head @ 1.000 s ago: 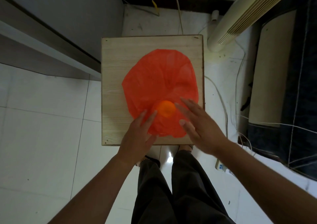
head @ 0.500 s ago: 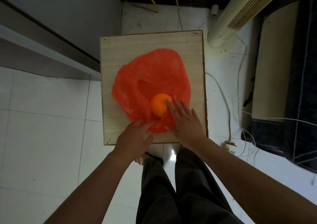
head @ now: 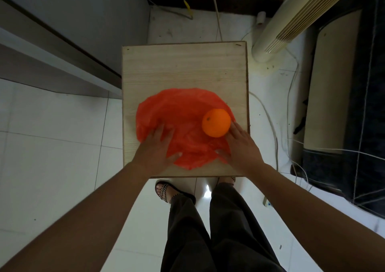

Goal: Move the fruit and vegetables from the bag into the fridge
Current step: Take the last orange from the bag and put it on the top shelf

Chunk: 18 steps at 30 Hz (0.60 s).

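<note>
A red plastic bag lies flattened on a small wooden table. An orange sits uncovered on the bag's right side. My left hand presses flat on the bag's near left part, fingers straight. My right hand rests on the bag's near right part, its fingertips touching the orange's near right side. The fridge is not in sight.
A grey cabinet stands to the left of the table. A cream fan tower leans at the right, with cables on the white tiled floor. A dark mattress lies far right. My feet stand at the table's near edge.
The orange has come out of the bag and now sits bare on its right side. The bag has been flattened toward me. My left hand moved onto the bag; my right hand shifted right with the orange.
</note>
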Each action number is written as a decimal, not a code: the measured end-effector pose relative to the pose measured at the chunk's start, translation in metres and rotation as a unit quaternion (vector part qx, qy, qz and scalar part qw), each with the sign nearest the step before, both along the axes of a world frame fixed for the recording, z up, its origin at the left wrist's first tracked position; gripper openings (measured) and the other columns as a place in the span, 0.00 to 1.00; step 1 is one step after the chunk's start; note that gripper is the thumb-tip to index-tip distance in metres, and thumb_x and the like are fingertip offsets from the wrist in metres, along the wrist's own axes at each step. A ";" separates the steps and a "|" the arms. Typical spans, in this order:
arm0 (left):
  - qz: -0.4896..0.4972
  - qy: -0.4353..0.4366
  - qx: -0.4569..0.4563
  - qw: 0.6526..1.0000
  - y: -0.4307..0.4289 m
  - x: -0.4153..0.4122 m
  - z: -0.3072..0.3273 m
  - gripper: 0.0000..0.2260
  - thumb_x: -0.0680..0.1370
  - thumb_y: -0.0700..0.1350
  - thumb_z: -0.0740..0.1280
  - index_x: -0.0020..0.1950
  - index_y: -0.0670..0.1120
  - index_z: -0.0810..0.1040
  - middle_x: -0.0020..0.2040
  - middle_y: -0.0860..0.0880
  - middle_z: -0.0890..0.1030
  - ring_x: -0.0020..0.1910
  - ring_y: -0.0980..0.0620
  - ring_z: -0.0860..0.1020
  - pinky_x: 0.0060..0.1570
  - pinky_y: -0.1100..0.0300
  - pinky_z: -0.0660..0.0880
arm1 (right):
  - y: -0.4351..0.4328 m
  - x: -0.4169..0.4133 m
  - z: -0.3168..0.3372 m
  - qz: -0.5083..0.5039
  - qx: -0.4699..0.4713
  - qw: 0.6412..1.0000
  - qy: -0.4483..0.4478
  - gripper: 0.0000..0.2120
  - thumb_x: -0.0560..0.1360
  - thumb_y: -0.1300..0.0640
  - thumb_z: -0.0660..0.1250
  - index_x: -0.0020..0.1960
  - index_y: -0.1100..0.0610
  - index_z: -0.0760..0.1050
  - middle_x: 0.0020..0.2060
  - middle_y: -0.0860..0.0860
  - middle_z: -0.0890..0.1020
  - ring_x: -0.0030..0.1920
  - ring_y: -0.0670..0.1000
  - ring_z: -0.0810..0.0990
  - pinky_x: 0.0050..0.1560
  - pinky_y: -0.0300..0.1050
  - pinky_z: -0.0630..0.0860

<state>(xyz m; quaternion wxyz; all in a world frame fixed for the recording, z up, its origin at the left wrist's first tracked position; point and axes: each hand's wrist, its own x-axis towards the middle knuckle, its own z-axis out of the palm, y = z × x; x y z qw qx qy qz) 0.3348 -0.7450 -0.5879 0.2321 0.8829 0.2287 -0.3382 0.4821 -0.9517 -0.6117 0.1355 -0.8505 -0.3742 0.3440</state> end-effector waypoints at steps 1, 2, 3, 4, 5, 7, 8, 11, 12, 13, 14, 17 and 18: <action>0.021 -0.007 -0.017 1.000 -0.007 -0.004 0.002 0.36 0.76 0.62 0.58 0.77 0.51 0.44 0.77 0.46 0.41 0.76 0.41 0.46 0.73 0.43 0.54 | 0.001 0.002 0.002 -0.007 0.008 1.000 0.003 0.37 0.73 0.43 0.66 0.75 0.54 0.54 0.76 0.53 0.53 0.75 0.57 0.54 0.70 0.62 0.60; 0.046 -0.015 -0.035 0.998 -0.014 -0.006 0.006 0.36 0.76 0.61 0.59 0.77 0.52 0.44 0.77 0.47 0.42 0.76 0.42 0.46 0.73 0.43 0.54 | 0.002 0.002 0.007 -0.012 0.016 1.000 0.007 0.38 0.72 0.43 0.67 0.75 0.54 0.52 0.76 0.52 0.53 0.75 0.56 0.54 0.70 0.62 0.60; 0.068 -0.029 -0.049 0.996 -0.021 -0.008 0.011 0.36 0.76 0.61 0.59 0.76 0.53 0.44 0.78 0.48 0.42 0.76 0.43 0.46 0.73 0.43 0.54 | 0.003 0.002 0.012 -0.014 0.027 1.000 0.008 0.40 0.72 0.44 0.67 0.75 0.54 0.50 0.76 0.52 0.53 0.74 0.57 0.55 0.70 0.61 0.61; 0.081 -0.046 -0.056 0.994 -0.027 -0.009 0.015 0.36 0.76 0.61 0.60 0.76 0.54 0.44 0.78 0.49 0.42 0.76 0.44 0.46 0.73 0.44 0.54 | 0.003 0.002 0.018 -0.017 0.037 0.999 0.004 0.41 0.72 0.44 0.68 0.76 0.54 0.50 0.76 0.52 0.54 0.74 0.57 0.57 0.69 0.61 0.63; 0.087 -0.062 -0.056 0.993 -0.032 -0.010 0.018 0.36 0.76 0.61 0.60 0.76 0.54 0.45 0.78 0.50 0.42 0.76 0.45 0.45 0.73 0.45 0.53 | 0.004 0.002 0.024 -0.025 0.047 0.999 -0.004 0.40 0.71 0.44 0.68 0.75 0.55 0.52 0.75 0.52 0.57 0.72 0.58 0.61 0.67 0.61 0.66; 0.091 -0.083 -0.057 0.991 -0.039 -0.011 0.022 0.35 0.76 0.60 0.60 0.76 0.54 0.45 0.78 0.51 0.43 0.76 0.48 0.44 0.73 0.46 0.52 | 0.006 0.002 0.038 -0.064 0.061 0.996 -0.021 0.37 0.70 0.43 0.69 0.72 0.55 0.60 0.71 0.53 0.64 0.68 0.57 0.67 0.62 0.59 0.72; 0.093 -0.089 -0.058 0.990 -0.041 -0.011 0.023 0.35 0.76 0.60 0.59 0.76 0.54 0.45 0.78 0.51 0.43 0.76 0.48 0.43 0.73 0.47 0.52 | 0.009 0.002 0.045 -0.091 0.073 0.993 -0.029 0.35 0.69 0.42 0.70 0.71 0.55 0.63 0.70 0.53 0.66 0.66 0.56 0.68 0.61 0.56 0.72; 0.095 -0.096 -0.054 0.989 -0.045 -0.008 0.024 0.34 0.77 0.60 0.59 0.76 0.54 0.44 0.78 0.52 0.44 0.76 0.49 0.43 0.72 0.48 0.51 | 0.026 0.008 0.061 -0.141 0.123 0.982 -0.041 0.33 0.69 0.43 0.71 0.69 0.53 0.65 0.68 0.52 0.68 0.65 0.54 0.68 0.59 0.48 0.67; 0.093 -0.094 -0.050 0.990 -0.045 -0.006 0.024 0.34 0.77 0.60 0.58 0.76 0.54 0.44 0.78 0.52 0.44 0.76 0.49 0.43 0.72 0.49 0.51 | 0.035 0.011 0.064 -0.139 0.133 0.980 -0.040 0.33 0.69 0.44 0.71 0.69 0.53 0.64 0.68 0.51 0.67 0.66 0.53 0.67 0.59 0.47 0.66; 0.091 -0.094 -0.048 0.990 -0.045 -0.006 0.023 0.34 0.77 0.60 0.58 0.76 0.54 0.44 0.78 0.52 0.44 0.76 0.49 0.43 0.72 0.49 0.50 | 0.045 0.014 0.064 -0.130 0.139 0.981 -0.037 0.34 0.69 0.44 0.71 0.70 0.52 0.63 0.69 0.51 0.66 0.67 0.53 0.66 0.60 0.47 0.64; 0.091 -0.094 -0.046 0.990 -0.045 -0.005 0.023 0.34 0.77 0.60 0.58 0.76 0.53 0.45 0.78 0.52 0.44 0.76 0.49 0.43 0.72 0.50 0.50 | 0.055 0.017 0.064 -0.115 0.141 0.983 -0.037 0.34 0.69 0.45 0.71 0.70 0.51 0.62 0.70 0.51 0.65 0.68 0.54 0.65 0.61 0.47 0.63; 0.092 -0.096 -0.048 0.990 -0.046 -0.007 0.022 0.34 0.77 0.59 0.59 0.77 0.53 0.45 0.78 0.51 0.46 0.76 0.49 0.44 0.72 0.51 0.50 | 0.083 0.022 0.052 -0.037 0.119 0.991 -0.042 0.38 0.68 0.46 0.72 0.73 0.51 0.59 0.72 0.52 0.61 0.71 0.55 0.61 0.66 0.52 0.64; 0.093 -0.094 -0.049 0.990 -0.047 -0.008 0.022 0.34 0.77 0.59 0.59 0.77 0.53 0.45 0.78 0.51 0.46 0.76 0.49 0.45 0.72 0.51 0.51 | 0.088 0.023 0.047 -0.007 0.097 0.994 -0.046 0.38 0.68 0.46 0.72 0.73 0.50 0.58 0.73 0.52 0.60 0.72 0.56 0.60 0.68 0.54 0.64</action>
